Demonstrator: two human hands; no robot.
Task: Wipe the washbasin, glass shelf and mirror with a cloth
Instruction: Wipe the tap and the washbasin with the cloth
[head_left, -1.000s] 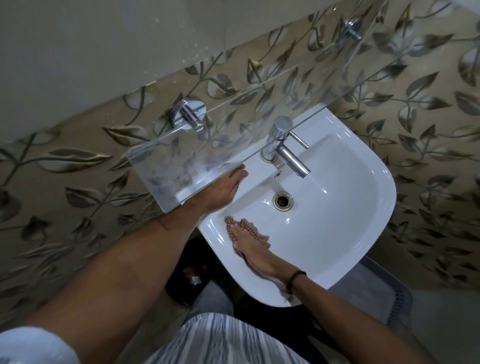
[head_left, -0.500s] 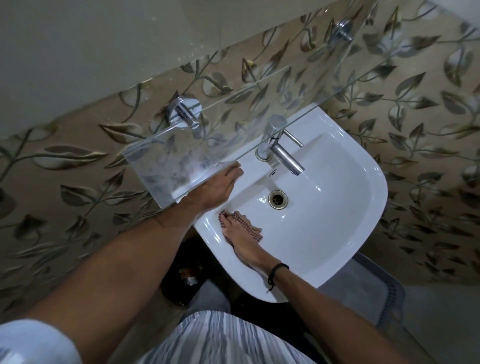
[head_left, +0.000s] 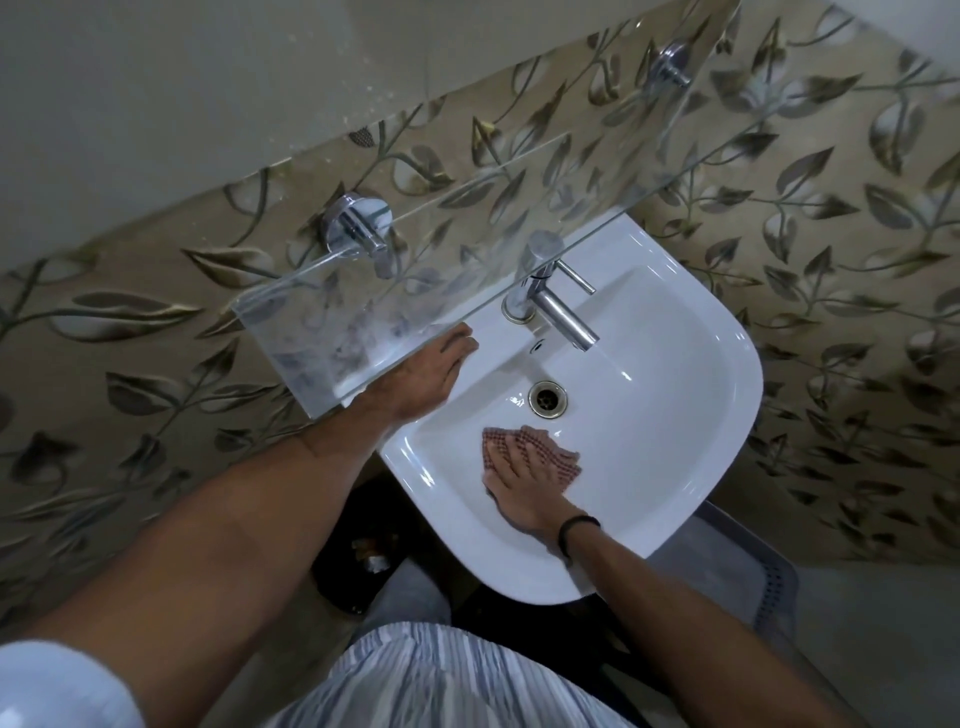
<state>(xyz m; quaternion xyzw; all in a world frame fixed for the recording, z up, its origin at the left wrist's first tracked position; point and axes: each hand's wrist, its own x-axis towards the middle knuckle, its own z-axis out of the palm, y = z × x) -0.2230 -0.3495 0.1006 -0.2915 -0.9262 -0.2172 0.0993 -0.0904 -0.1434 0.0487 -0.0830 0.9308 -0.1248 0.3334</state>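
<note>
Fingers (head_left: 511, 457) of the right hand (head_left: 524, 488) lie flat, pressing the cloth (head_left: 558, 460) in the washbasin (head_left: 675, 415) at lower centre. Left hand (head_left: 426, 374) rests open on its rim. Overlapping strokes toward the drain (head_left: 547, 398) would clean best

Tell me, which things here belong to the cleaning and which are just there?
In the job: cloth, under the right hand; washbasin; glass shelf; left hand, resting on the washbasin rim.
Just there: tap; drain; floor mat; leaf tiles.
</note>
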